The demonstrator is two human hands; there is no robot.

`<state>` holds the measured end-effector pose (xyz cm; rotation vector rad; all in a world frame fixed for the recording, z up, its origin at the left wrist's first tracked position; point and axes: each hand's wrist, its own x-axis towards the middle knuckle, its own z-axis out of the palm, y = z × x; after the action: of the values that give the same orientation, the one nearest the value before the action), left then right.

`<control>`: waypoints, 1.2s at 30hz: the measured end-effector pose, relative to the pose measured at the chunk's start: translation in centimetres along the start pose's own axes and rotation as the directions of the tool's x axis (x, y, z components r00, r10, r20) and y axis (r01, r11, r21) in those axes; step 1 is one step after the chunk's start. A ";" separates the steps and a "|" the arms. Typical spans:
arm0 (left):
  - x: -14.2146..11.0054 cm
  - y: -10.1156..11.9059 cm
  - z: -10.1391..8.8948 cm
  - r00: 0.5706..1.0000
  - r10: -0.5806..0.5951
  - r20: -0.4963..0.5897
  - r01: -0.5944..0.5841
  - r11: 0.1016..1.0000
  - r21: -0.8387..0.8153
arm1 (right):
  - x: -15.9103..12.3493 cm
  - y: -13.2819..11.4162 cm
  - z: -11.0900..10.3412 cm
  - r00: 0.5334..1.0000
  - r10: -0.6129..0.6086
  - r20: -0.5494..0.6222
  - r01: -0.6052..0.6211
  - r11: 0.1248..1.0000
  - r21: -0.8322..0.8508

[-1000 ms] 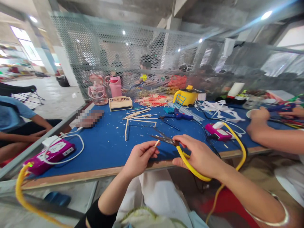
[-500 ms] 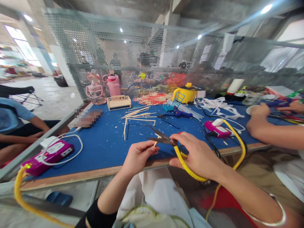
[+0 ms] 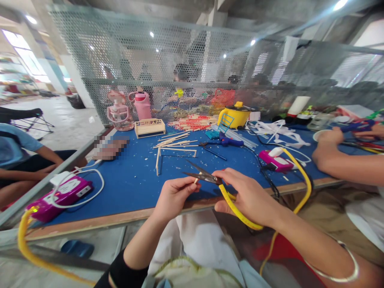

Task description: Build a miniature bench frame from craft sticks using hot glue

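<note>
Left hand (image 3: pixel 175 196), head view: pinches a short stick (image 3: pixel 196 181) between thumb and fingers, over the near edge of the desk (image 3: pixel 126 192).
Stick: pale, thin, looks like wood. Its top end is right by the blades; I can't tell if they touch. It should be light and stiff, not slippery, and might snap if bent hard. Best held low, away from the blades.
Right hand (image 3: pixel 247 196): wrapped around the yellow grips of the scissors (image 3: pixel 207 177).
Scissors: blades apart, tips to the left. They look hard and heavier than the stick; the grips are the safe place to hold.
Frame (image 3: pixel 177 150): thin sticks joined up, on the desk past the left hand. It looks easy to break.
Loose sticks (image 3: pixel 172 141): just behind the frame.
Writing: no brand or word can be read.
</note>
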<state>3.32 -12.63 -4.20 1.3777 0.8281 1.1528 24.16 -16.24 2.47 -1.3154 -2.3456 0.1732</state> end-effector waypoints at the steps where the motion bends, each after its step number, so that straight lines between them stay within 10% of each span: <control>1: 0.0 0.0 0.0 1.000 0.004 -0.010 -0.004 1.000 0.001 | 0.0 -0.1 0.0 1.000 0.008 -0.004 -0.008 1.000 -0.007; 36: -0.2 0.5 0.2 0.966 0.191 -0.175 -0.165 0.974 0.156 | 0.1 -0.8 0.3 0.999 -0.050 0.020 0.049 0.998 0.036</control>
<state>3.43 -12.93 -3.67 1.4985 0.9498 1.4042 23.38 -16.52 2.51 -1.2434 -2.3788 0.2126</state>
